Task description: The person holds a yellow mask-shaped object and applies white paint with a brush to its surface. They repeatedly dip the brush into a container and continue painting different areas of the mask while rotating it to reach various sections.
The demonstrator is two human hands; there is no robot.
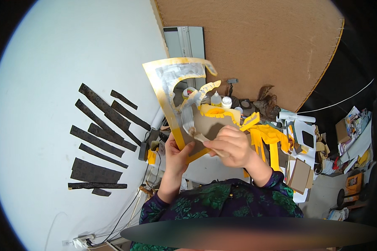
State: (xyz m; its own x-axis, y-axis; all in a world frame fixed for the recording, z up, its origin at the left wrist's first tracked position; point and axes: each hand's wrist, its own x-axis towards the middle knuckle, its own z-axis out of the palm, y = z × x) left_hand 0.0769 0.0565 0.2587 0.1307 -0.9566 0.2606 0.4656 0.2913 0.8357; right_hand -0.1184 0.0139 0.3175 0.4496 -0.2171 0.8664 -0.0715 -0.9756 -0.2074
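Observation:
In my left hand [179, 154] is the lower edge of a flat cut-out piece [165, 96], pale with yellow edges and smeared grey-white across its curved arms. The thumb presses on its near side while the piece stands tilted up in front of me. My right hand [231, 144] is closed around the wooden handle of a brush [201, 137]. The brush's bristles point left, at the lower end of a curved grey-white band on the piece. Whether they touch it I cannot tell. Behind lies another yellow-edged piece [226, 112] with a notched rim.
A squeeze bottle [215, 99], a white jar [226, 102] and a hammer [231, 83] stand beyond the piece. Yellow strips [273, 157] hang on the right, beside brown card pieces [299, 173]. Dark strips [97, 140] are on the white wall at left. Cables run below it.

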